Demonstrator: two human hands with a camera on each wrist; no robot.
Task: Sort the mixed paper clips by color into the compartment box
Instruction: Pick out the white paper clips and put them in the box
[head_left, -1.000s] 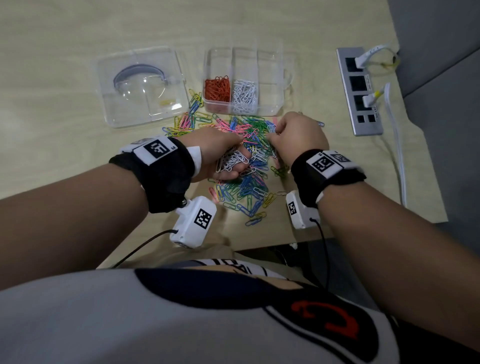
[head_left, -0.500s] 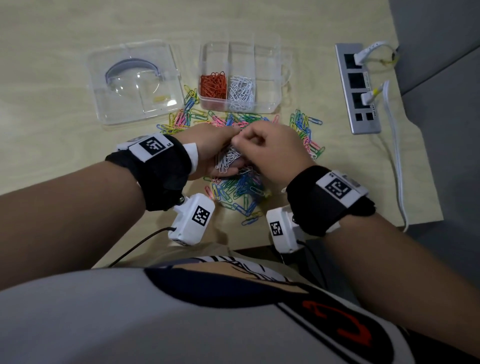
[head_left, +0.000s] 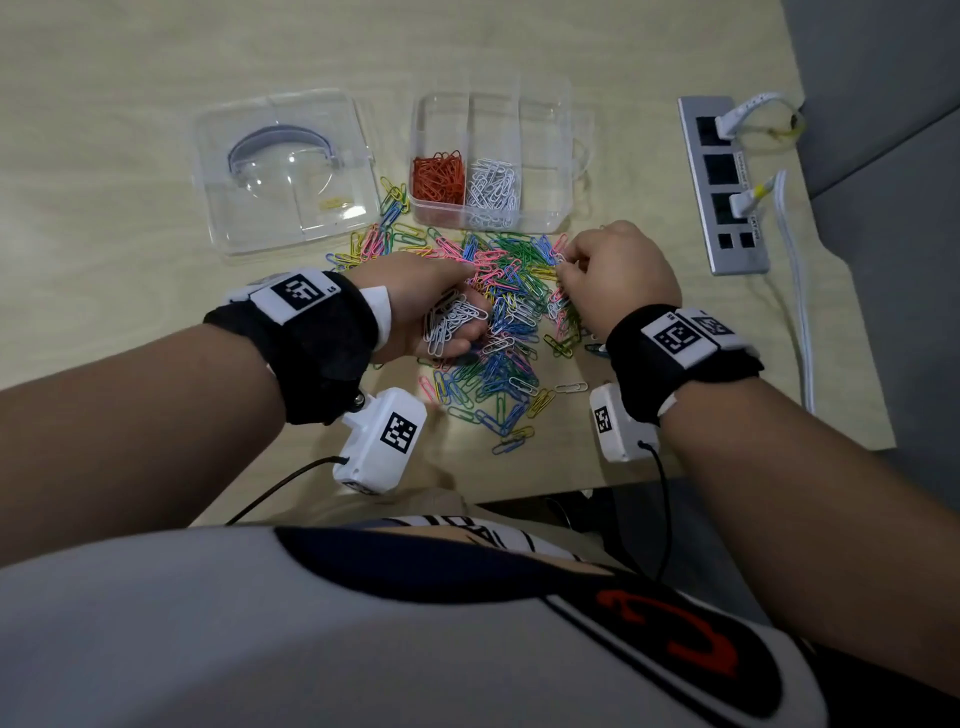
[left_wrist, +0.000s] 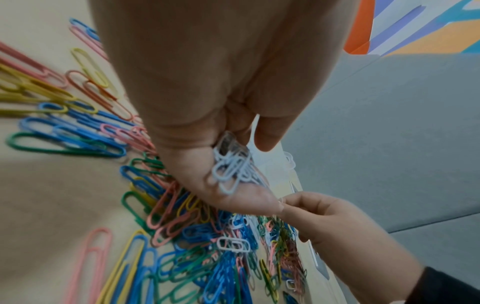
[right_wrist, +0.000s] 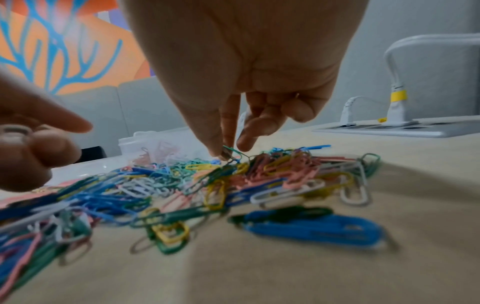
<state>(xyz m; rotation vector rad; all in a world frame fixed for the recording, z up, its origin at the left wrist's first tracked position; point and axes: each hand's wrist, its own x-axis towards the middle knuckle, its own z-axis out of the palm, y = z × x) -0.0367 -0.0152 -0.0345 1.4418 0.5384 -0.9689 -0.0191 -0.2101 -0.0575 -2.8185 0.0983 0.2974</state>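
Pale wooden table (head_left: 156, 78) carries mixed paper clips (head_left: 498, 364); my left hand (head_left: 426, 306) cups white clips (head_left: 452, 325), my right hand (head_left: 618, 270) pinches one from the pile, compartment box (head_left: 545, 130) beyond, holding red and white

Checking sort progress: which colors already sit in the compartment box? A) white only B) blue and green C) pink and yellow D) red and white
D: the compartment box holds red clips in one near cell and white clips in the cell beside it; the other cells look empty.
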